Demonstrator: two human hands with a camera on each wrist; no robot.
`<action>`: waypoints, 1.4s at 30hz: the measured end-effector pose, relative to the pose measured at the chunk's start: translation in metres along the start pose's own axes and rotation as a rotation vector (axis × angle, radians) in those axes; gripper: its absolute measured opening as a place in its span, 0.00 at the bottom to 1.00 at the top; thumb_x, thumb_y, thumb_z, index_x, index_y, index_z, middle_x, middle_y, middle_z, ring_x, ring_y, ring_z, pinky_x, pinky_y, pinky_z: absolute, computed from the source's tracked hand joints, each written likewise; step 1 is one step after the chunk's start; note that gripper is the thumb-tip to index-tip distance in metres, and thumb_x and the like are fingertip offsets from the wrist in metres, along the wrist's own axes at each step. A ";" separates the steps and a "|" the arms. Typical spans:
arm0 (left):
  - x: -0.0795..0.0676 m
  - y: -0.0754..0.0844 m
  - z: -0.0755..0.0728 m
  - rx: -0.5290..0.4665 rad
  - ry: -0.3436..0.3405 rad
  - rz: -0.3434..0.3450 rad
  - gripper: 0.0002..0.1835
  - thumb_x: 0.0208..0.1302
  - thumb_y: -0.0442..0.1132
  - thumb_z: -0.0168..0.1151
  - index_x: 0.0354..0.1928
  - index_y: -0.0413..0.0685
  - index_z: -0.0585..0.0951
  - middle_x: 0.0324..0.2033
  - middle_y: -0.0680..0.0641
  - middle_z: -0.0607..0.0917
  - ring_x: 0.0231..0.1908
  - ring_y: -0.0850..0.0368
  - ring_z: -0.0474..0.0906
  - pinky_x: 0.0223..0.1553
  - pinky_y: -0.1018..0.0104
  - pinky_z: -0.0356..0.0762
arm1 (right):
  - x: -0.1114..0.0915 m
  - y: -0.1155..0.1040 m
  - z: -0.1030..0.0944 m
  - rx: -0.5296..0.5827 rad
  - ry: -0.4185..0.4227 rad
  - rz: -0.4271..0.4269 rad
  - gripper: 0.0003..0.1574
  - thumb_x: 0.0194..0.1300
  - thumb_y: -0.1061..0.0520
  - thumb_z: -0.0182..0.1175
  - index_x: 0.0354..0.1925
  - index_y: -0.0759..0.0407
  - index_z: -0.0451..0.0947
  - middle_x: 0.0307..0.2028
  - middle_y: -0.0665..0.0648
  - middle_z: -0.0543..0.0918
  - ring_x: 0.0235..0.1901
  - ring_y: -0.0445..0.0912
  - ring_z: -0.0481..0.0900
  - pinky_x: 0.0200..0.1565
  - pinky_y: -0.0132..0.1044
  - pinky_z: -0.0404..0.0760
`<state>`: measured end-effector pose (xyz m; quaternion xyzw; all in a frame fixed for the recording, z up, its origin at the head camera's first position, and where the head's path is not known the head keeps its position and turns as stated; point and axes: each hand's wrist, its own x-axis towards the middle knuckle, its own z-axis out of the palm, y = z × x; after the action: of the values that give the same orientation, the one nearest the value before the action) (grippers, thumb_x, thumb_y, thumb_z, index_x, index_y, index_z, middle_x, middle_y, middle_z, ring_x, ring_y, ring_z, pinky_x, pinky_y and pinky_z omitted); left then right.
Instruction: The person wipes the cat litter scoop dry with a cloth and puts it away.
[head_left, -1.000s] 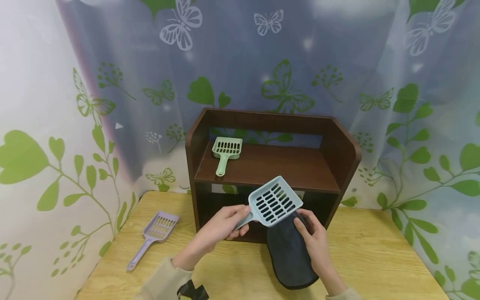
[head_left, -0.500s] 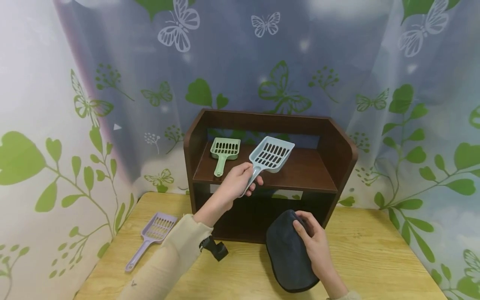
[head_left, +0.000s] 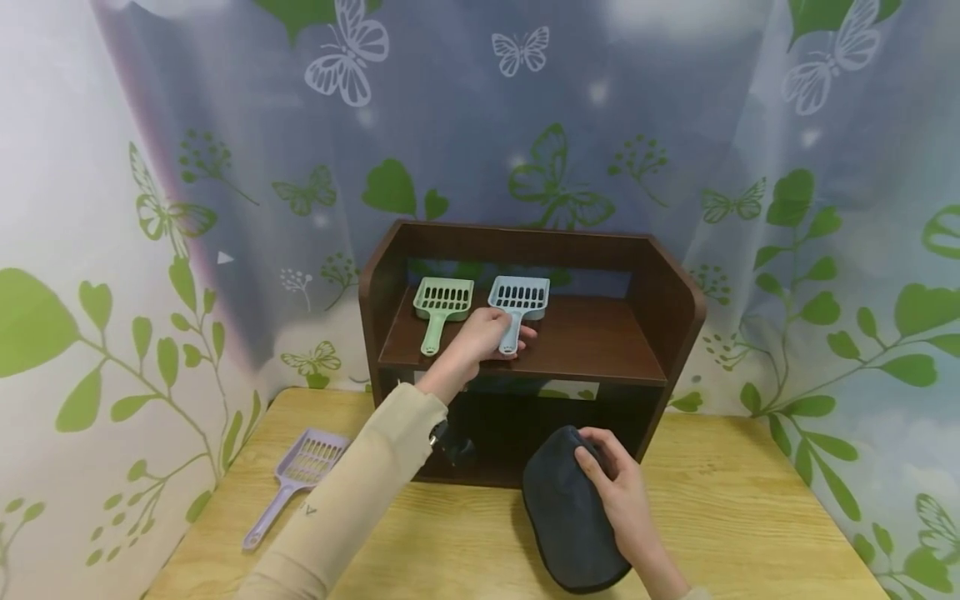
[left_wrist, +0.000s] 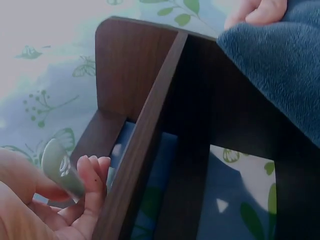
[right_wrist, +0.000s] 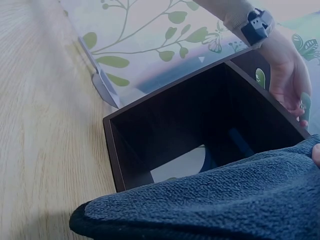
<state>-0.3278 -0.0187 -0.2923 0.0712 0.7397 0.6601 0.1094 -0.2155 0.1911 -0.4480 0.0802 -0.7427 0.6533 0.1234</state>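
1. The left hand's (head_left: 487, 335) grip is clamped on the handle of the blue scoop (head_left: 514, 320), with fingertips showing past the handle's right side.
2. The scoop is over the upper shelf (head_left: 592, 333) of the rack (head_left: 678, 304), slotted pan to the back, handle toward the front edge. Whether all its weight is down, I cannot tell.
3. Line it up with the green scoop (head_left: 440, 315) on its left. The two lie side by side, apart, handles forward; hold that spacing.
4. Let the pan settle flat before loosening. Fingers under the handle could well tip it if pulled away fast, so slide them out low.
5. Mind the green handle: the hand lies between the two, and a leftward exit may knock it.
6. The right hand (head_left: 618, 492) grips a dark blue cloth (head_left: 566, 517) in front of the rack; best keep it below the shelf edge.
7. The purple scoop (head_left: 288, 483) lies on the worktop (head_left: 750, 500), at the left; steer the sleeve (head_left: 367, 492) past it.
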 end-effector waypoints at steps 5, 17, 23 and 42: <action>0.007 -0.002 -0.002 0.042 -0.014 -0.016 0.21 0.83 0.38 0.41 0.64 0.31 0.74 0.51 0.37 0.86 0.33 0.60 0.81 0.33 0.73 0.80 | -0.002 0.000 0.001 -0.001 -0.003 0.002 0.17 0.75 0.55 0.60 0.56 0.63 0.76 0.50 0.50 0.83 0.49 0.40 0.81 0.49 0.28 0.80; 0.005 -0.005 -0.009 0.202 -0.086 0.023 0.13 0.79 0.36 0.52 0.45 0.31 0.80 0.35 0.44 0.79 0.34 0.56 0.80 0.45 0.64 0.84 | -0.006 -0.002 0.005 0.010 -0.006 0.016 0.17 0.74 0.57 0.61 0.56 0.64 0.77 0.49 0.50 0.83 0.49 0.40 0.81 0.49 0.29 0.79; 0.006 -0.004 -0.011 0.237 -0.107 0.055 0.10 0.76 0.32 0.53 0.39 0.32 0.80 0.38 0.41 0.82 0.33 0.57 0.80 0.44 0.62 0.85 | -0.006 -0.004 0.008 0.015 -0.002 0.027 0.17 0.74 0.57 0.61 0.56 0.63 0.77 0.49 0.50 0.83 0.49 0.41 0.81 0.49 0.29 0.79; -0.029 0.012 -0.030 0.507 -0.035 0.170 0.22 0.77 0.46 0.56 0.65 0.40 0.77 0.53 0.40 0.85 0.44 0.51 0.86 0.42 0.63 0.85 | -0.008 -0.001 0.012 0.020 -0.007 0.000 0.16 0.73 0.58 0.61 0.55 0.63 0.77 0.48 0.49 0.83 0.48 0.40 0.81 0.50 0.29 0.79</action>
<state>-0.3082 -0.0529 -0.2750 0.1698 0.8709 0.4591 0.0449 -0.2090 0.1786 -0.4505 0.0839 -0.7364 0.6605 0.1198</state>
